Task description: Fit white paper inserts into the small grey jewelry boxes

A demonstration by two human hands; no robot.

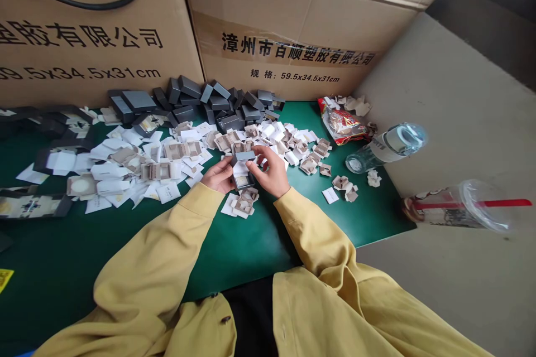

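Observation:
A small dark grey box (244, 179) is tipped up between my two hands, its lid raised and white card showing inside. My left hand (220, 177) grips the box along its left side. On the other side, my right hand (271, 173) has its thumb and curled fingers at the box's right edge, near the lid. Just below the box lie a folded grey-white card insert (246, 203) and a white paper slip (229, 204) on the green table (247, 245). Beyond my hands spreads a heap of card inserts and white slips (180, 150).
Dark grey boxes (218, 103) are piled at the back against large cardboard cartons (288, 39). More opened boxes (37, 205) lie at the left. Toward the right are a red snack bag (341, 122), a clear bottle (385, 148) and a plastic cup with a red straw (456, 206).

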